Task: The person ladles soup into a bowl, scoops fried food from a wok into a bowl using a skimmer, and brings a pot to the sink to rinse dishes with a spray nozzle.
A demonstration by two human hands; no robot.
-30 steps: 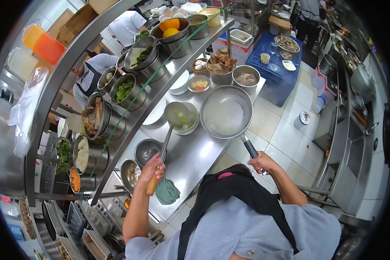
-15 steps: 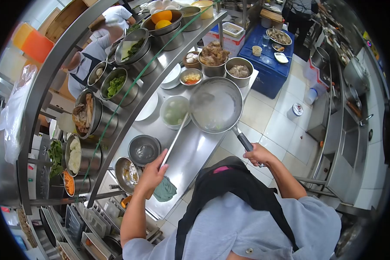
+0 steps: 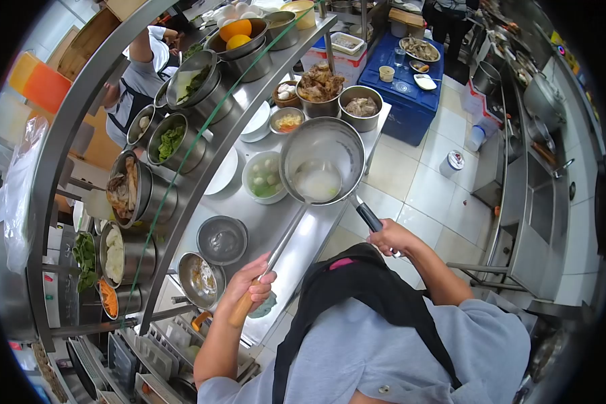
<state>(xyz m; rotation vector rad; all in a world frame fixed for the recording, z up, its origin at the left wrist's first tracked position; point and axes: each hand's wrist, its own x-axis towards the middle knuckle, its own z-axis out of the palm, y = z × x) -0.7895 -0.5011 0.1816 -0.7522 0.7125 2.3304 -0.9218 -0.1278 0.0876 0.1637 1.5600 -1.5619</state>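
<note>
My right hand is closed round the black handle of a deep metal pan, held tilted over the edge of the steel counter. In my left hand is a long ladle with a wooden grip. The ladle's round head lies inside the pan, and pale, cloudy liquid shows there. Just left of the pan, a white bowl holds round pale pieces in greenish broth. A grey bowl and a small metal pan with food remnants stand nearer my left hand.
A steel shelf with several ingredient pots runs along the left. Pots of meat and stacked plates stand at the counter's far end. A blue cooler is beyond. A lidded tub sits on the floor. Another person works behind the shelf.
My left hand has moved down and turned, bringing the wooden grip into view. The ladle head now shows clearly in the pan. Steam has thinned, and the pan has shifted slightly left.
</note>
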